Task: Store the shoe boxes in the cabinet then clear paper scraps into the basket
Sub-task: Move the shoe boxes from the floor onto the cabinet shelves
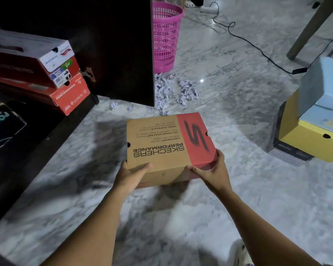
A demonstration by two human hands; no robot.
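A brown and red Skechers shoe box (161, 139) is held above the marble floor, lid up. My left hand (132, 174) grips its near left corner and my right hand (211, 169) grips its near right corner. The dark cabinet (46, 129) lies to the left with its door (123, 48) swung open. On its shelf, a white and red box (37, 56) is stacked on an orange box (69, 95). Crumpled paper scraps (173, 91) are scattered on the floor beside the pink basket (165, 35).
A yellow box (304, 139) with a light blue box (323, 89) on top stands at the right. A black cable (258, 48) crosses the floor at the back, near a wooden furniture leg (313, 27). A dark box (2, 131) sits lower in the cabinet.
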